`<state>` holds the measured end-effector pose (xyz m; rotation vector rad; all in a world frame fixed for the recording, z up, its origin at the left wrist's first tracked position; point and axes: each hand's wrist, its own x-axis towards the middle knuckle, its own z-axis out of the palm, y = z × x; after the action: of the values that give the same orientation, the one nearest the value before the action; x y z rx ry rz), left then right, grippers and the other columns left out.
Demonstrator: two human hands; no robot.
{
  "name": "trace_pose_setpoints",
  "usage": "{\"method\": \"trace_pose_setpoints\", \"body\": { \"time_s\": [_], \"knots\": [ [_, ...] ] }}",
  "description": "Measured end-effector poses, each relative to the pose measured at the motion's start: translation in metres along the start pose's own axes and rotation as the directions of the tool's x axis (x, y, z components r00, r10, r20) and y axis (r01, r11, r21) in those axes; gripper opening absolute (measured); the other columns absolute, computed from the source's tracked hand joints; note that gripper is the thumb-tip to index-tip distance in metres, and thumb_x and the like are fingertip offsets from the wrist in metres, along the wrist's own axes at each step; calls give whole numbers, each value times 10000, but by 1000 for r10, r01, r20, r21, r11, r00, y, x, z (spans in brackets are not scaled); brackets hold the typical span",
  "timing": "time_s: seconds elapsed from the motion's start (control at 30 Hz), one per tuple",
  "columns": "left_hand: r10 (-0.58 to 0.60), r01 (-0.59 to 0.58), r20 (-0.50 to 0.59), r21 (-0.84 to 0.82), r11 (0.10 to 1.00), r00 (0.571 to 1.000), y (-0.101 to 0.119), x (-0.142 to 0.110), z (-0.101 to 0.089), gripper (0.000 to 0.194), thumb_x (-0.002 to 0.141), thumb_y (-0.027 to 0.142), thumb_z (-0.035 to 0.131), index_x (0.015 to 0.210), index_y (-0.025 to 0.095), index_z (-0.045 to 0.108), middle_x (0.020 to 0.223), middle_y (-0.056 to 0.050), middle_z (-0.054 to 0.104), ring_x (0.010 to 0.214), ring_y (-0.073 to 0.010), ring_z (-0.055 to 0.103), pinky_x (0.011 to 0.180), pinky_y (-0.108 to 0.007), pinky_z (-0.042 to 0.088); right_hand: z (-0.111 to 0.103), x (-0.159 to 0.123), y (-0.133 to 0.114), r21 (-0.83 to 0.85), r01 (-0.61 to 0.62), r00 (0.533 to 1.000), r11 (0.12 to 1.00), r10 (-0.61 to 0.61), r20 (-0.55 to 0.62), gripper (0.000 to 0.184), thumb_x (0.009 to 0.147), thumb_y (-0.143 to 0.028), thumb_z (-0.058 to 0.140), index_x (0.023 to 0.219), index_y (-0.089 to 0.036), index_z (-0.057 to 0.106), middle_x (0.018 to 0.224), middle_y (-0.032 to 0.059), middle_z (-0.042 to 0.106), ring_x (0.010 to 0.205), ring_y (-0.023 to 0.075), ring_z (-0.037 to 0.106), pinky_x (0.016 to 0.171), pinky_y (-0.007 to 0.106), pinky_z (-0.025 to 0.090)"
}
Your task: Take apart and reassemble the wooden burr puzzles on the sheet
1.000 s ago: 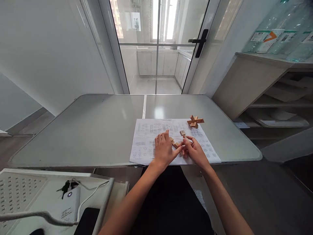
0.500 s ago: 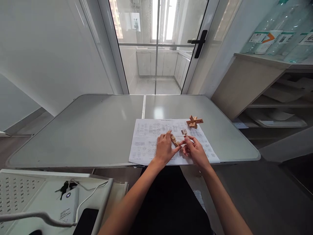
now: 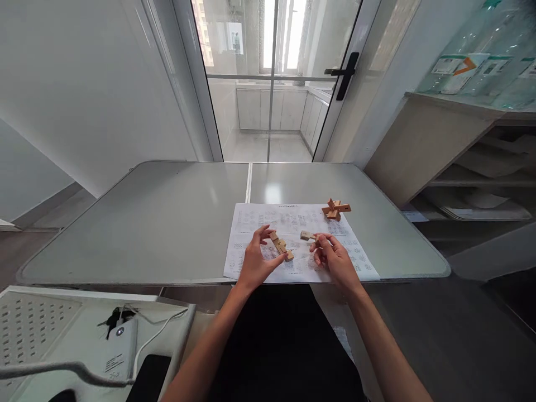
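Note:
My left hand (image 3: 256, 259) grips a notched wooden puzzle piece (image 3: 280, 245) by its ends, between thumb and fingers, over the printed sheet (image 3: 251, 223). In my right hand (image 3: 333, 257) a second wooden puzzle piece (image 3: 307, 235) is pinched, its blocky end pointing left toward the first. A gap separates the two pieces. At the sheet's upper right corner rests a partly joined cluster of wooden puzzle pieces (image 3: 334, 209), touched by neither hand. Small diagrams cover the sheet, too fine to read.
The grey folding table (image 3: 125, 234) has a seam down its middle. At the lower left, a white cart (image 3: 50, 335) carries a power bank (image 3: 120, 349), cables, keys and a phone (image 3: 148, 379). Large plastic bottles (image 3: 469, 67) stand on a shelf at right.
My left hand has moved left with its puzzle piece, away from my right hand. The piece in my right hand has turned from pointing up to pointing left.

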<state>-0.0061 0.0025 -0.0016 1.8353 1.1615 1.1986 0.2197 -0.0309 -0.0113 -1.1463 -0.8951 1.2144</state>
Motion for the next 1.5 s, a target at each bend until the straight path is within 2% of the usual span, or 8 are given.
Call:
{"method": "trace_pose_setpoints", "body": {
  "time_s": [0.1, 0.23, 0.43, 0.67, 0.83, 0.97, 1.1, 1.5],
  "knots": [
    [-29, 29, 28, 1, 1000, 999, 1, -3, -4, 801, 748, 247, 922, 1416, 286, 481, 1312, -74, 715, 1208, -272, 688, 1013, -453, 558, 7, -1, -2, -51, -7, 997, 999, 11, 77, 491, 907, -686, 699, 1038, -213, 690, 787, 2, 652, 524, 103, 467, 459, 249, 368],
    [6, -7, 67, 20, 1000, 998, -1, -6, -3, 830, 751, 250, 919, 1445, 295, 467, 1311, -66, 713, 1189, -263, 695, 1024, -447, 551, 21, 2, -2, -96, 16, 995, 995, -6, 100, 504, 887, -702, 711, 957, -203, 715, 739, -12, 574, 539, 107, 440, 473, 256, 369],
    [27, -31, 91, 45, 999, 996, -6, -9, -2, 862, 758, 226, 908, 1484, 294, 449, 1304, -72, 715, 1213, -261, 680, 1054, -455, 535, 37, 9, 4, -102, 65, 977, 993, -43, 208, 470, 868, -672, 748, 974, -221, 666, 760, -11, 642, 514, 111, 454, 481, 270, 376],
    [68, -71, 85, 34, 997, 994, -6, -9, -1, 811, 775, 230, 889, 1463, 299, 466, 1309, -64, 717, 1196, -251, 696, 1049, -455, 558, 37, 6, 4, -168, 89, 961, 982, -40, 274, 411, 877, -618, 759, 995, -226, 711, 778, 3, 686, 580, 146, 517, 541, 283, 413],
    [105, -108, 87, 38, 993, 991, -4, -10, -1, 783, 777, 210, 893, 1444, 306, 495, 1371, -71, 709, 1239, -263, 693, 1072, -469, 560, 37, 5, 5, -232, 117, 957, 966, -48, 286, 413, 886, -623, 738, 1024, -234, 731, 881, 31, 744, 727, 209, 637, 614, 306, 471],
    [115, -120, 93, 59, 991, 989, -1, -12, -2, 790, 785, 191, 894, 1453, 323, 493, 1411, -61, 696, 1252, -264, 683, 1076, -459, 555, 37, 3, 3, -248, 142, 950, 958, -61, 307, 367, 934, -590, 705, 1012, -232, 727, 934, 42, 759, 823, 234, 676, 689, 325, 502],
    [103, -117, 119, 115, 986, 987, 1, -15, -3, 797, 795, 188, 893, 1465, 341, 490, 1424, -35, 690, 1239, -262, 670, 1077, -453, 544, 36, 2, 3, -256, 156, 944, 954, -68, 323, 342, 955, -564, 695, 992, -225, 716, 897, 31, 745, 791, 215, 664, 695, 326, 497],
    [194, -211, 131, 141, 967, 972, 4, -18, -2, 717, 813, 182, 863, 1423, 346, 525, 1394, -13, 699, 1241, -263, 659, 1078, -453, 534, 41, 0, 0, -186, 118, 964, 975, -68, 257, 450, 865, -660, 751, 915, -223, 655, 777, 10, 685, 666, 179, 615, 607, 297, 472]
  ]
}}
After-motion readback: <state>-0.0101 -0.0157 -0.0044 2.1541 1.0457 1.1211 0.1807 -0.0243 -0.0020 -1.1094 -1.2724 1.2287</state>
